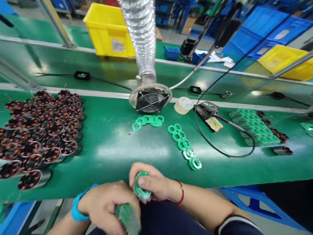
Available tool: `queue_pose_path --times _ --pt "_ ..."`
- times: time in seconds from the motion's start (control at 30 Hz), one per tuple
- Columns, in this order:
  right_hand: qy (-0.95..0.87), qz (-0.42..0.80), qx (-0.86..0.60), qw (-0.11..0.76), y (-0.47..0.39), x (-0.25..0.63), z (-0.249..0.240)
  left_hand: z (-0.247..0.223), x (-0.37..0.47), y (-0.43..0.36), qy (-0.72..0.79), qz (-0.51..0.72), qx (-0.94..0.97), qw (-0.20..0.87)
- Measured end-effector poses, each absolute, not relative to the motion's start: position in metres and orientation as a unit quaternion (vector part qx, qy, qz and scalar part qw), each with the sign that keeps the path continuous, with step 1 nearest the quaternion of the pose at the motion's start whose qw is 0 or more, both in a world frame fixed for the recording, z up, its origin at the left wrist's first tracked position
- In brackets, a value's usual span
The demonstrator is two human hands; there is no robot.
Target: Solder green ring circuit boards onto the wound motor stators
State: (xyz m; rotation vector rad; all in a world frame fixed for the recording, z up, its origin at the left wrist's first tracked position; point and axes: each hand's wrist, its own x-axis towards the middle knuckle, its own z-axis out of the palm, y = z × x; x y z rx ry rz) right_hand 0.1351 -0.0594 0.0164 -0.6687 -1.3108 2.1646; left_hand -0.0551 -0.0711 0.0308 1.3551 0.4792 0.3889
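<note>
My left hand [110, 204], with a blue band at the wrist, is wrapped round a thick stack of green circuit boards [127, 218] near the bottom edge. Close beside it on the right, my right hand [153, 182] grips some green ring-shaped boards [141, 186], its thumb lying over their face. A red cord circles that wrist. Both hands are in front of the bench's near edge, and the left one is slightly blurred. On the bench beyond them lie a curved row of green rings [148, 121] and a slanting row of green rings [184, 143].
Many metal motor parts [51, 140] fill the bench's left side. A fan with a duct [151, 99] hangs at the centre back. To its right are a tape roll [184, 105], a soldering iron stand [207, 112] with a looping cable and stacked green boards [255, 125].
</note>
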Motion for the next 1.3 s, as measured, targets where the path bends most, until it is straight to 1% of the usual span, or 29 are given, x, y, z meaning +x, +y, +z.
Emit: queue_pose_path --times 0.03,0.07,0.1,0.13,0.17,0.2,0.27,0.4,0.57,0.67,0.73,0.77,0.8,0.83,0.9,0.97,1.03,1.17,1.23,1.3 --pt "-0.520 0.753 -0.296 0.275 -0.051 0.138 0.018 0.032 -0.057 -0.069 0.215 0.182 0.603 0.746" --pt "-0.580 0.672 -0.368 0.277 -0.040 0.143 0.021 0.033 -0.060 -0.068 0.213 0.193 0.585 0.759" --pt "-0.652 0.561 -0.446 0.247 -0.026 0.147 0.024 0.033 -0.063 -0.066 0.219 0.203 0.563 0.771" --pt "-0.717 0.434 -0.519 0.167 -0.011 0.152 0.028 0.032 -0.066 -0.065 0.235 0.212 0.542 0.778" --pt "-0.760 0.313 -0.567 0.053 0.004 0.156 0.031 0.031 -0.067 -0.065 0.255 0.216 0.527 0.781" --pt "-0.764 0.267 -0.587 0.020 0.017 0.159 0.032 0.029 -0.068 -0.064 0.276 0.214 0.522 0.778" --pt "-0.767 0.201 -0.609 -0.026 0.038 0.164 0.031 0.025 -0.066 -0.065 0.302 0.196 0.533 0.766" --pt "-0.751 0.100 -0.650 -0.052 0.061 0.166 0.020 0.020 -0.057 -0.068 0.319 0.165 0.550 0.754" --pt "-0.738 0.021 -0.674 -0.035 0.079 0.176 0.018 0.020 -0.057 -0.069 0.347 0.173 0.543 0.745" --pt "-0.738 -0.017 -0.674 0.021 0.076 0.185 0.026 0.018 -0.056 -0.067 0.379 0.181 0.546 0.725" --pt "-0.736 0.005 -0.672 0.086 0.062 0.186 0.033 0.015 -0.052 -0.066 0.408 0.188 0.551 0.703" --pt "-0.737 0.050 -0.664 0.117 0.051 0.185 0.037 0.014 -0.049 -0.065 0.424 0.192 0.555 0.690" --pt "-0.745 0.124 -0.641 0.138 0.040 0.182 0.040 0.013 -0.045 -0.064 0.439 0.194 0.558 0.677" --pt "-0.758 0.224 -0.595 0.144 0.027 0.179 0.043 0.012 -0.041 -0.063 0.451 0.196 0.561 0.666" --pt "-0.783 0.412 -0.456 0.094 0.004 0.171 0.047 0.013 -0.034 -0.061 0.456 0.192 0.566 0.659" --pt "-0.780 0.498 -0.374 0.054 -0.013 0.164 0.047 0.015 -0.029 -0.059 0.440 0.178 0.571 0.670" --pt "-0.763 0.537 -0.355 0.062 -0.022 0.162 0.043 0.019 -0.027 -0.059 0.427 0.168 0.572 0.680" --pt "-0.711 0.558 -0.413 0.114 -0.026 0.168 0.038 0.026 -0.028 -0.063 0.477 0.166 0.574 0.645" --pt "-0.702 0.554 -0.435 0.106 -0.026 0.172 0.039 0.029 -0.029 -0.066 0.503 0.143 0.568 0.636" --pt "-0.705 0.567 -0.419 0.077 -0.026 0.175 0.042 0.031 -0.030 -0.069 0.501 0.131 0.564 0.643"
